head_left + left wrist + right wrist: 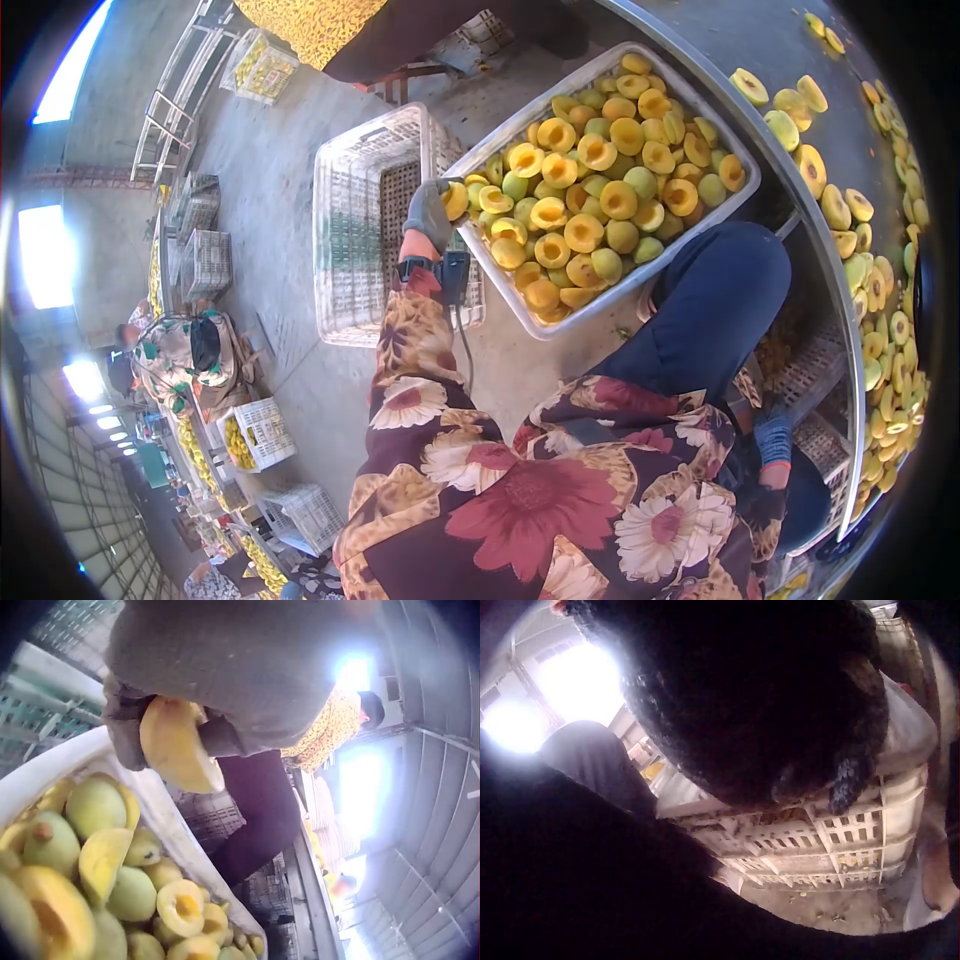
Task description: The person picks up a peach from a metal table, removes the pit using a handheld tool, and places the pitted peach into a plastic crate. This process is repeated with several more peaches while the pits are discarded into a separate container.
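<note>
My left hand (pixel 428 212), in a grey glove, pinches a peach half (pixel 174 746) between thumb and fingers at the left rim of a white tub (pixel 745 195). Halved, pitted peaches (pixel 600 190) with yellow-orange flesh and greenish skin heap the tub. In the left wrist view the heap lies just below the held half. My right hand (pixel 772 437), in a blue knitted glove, is low at my right side beneath the metal table. In the right wrist view its dark fingertips (pixel 845 791) overlap a slatted crate (pixel 817 832); I cannot tell whether they hold anything.
A white slatted crate (pixel 345 230) stands left of the tub. The metal table's edge (pixel 845 330) curves along my right, with peach halves (pixel 880 330) spread over its top. Crates (pixel 820 370) sit beneath it. Another person (pixel 315 25) is across from me; further crates (pixel 205 265) stand left.
</note>
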`<state>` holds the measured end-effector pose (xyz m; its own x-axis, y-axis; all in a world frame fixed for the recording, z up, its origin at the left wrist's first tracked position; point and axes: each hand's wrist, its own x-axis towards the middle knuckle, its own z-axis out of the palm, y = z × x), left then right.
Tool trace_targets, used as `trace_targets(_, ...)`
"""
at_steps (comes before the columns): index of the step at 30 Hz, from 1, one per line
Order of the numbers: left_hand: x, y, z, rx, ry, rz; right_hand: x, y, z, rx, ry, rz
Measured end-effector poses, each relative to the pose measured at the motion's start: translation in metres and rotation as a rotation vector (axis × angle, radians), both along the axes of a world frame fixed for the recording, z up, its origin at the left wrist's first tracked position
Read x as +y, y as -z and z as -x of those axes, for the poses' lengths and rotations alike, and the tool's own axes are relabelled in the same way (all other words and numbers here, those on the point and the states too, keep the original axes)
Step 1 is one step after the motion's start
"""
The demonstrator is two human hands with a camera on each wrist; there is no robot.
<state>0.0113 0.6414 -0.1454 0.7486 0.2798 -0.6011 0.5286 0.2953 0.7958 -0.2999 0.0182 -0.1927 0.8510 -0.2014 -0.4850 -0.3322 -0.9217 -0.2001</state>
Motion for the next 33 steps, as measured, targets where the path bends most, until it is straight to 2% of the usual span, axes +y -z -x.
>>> trace_targets(2,-0.005,0.010,0.003,0.030,-0.062,0.170,0.003,-0.007,-0.002,-0.009,0.009,-0.029)
trace_targets(5,-0.021,0.016,-0.004,0.154,0.190,-0.474,0.013,-0.021,-0.005,-0.014,0.075,-0.051)
trace_targets(6,-0.012,0.028,-0.013,0.241,0.397,-0.737,0.016,-0.022,-0.006,0.003,0.094,-0.027)
trace_targets(9,-0.029,0.030,-0.024,0.387,0.682,-1.143,0.020,-0.028,-0.006,0.021,0.120,-0.020)
trace_targets(13,0.003,0.072,-0.037,0.269,0.688,-0.981,0.011,-0.012,0.004,-0.020,0.015,-0.039)
trace_targets(14,0.000,0.054,-0.033,0.246,0.635,-1.069,0.010,-0.009,0.005,-0.003,0.005,-0.007)
trace_targets(17,-0.001,0.007,-0.010,0.155,0.402,-0.879,0.003,0.007,0.009,0.031,-0.032,0.050)
trace_targets(18,0.005,0.006,-0.003,0.107,0.380,-0.942,-0.001,0.011,0.011,0.029,-0.042,0.046)
trace_targets(21,-0.004,-0.021,0.017,0.150,0.581,-1.477,0.007,-0.003,0.001,0.096,0.012,-0.013)
trace_targets(22,-0.018,-0.029,0.025,0.158,0.626,-1.542,0.011,-0.011,-0.003,0.132,0.046,-0.040)
trace_targets(25,-0.020,-0.003,0.038,-0.150,0.676,-1.685,0.001,0.009,0.006,0.108,0.049,-0.030)
trace_targets(26,-0.021,0.006,0.040,-0.289,0.650,-1.744,-0.005,0.021,0.012,0.043,-0.021,-0.033)
trace_targets(28,-0.026,0.016,0.036,-0.337,0.685,-1.811,-0.016,0.039,0.021,-0.089,-0.156,-0.032)
trace_targets(30,-0.029,0.025,0.031,-0.426,0.717,-1.923,-0.001,0.015,0.012,0.009,-0.023,-0.062)
trace_targets(33,-0.020,0.023,0.034,-0.575,0.973,-1.804,0.000,0.010,0.015,0.078,0.089,-0.044)
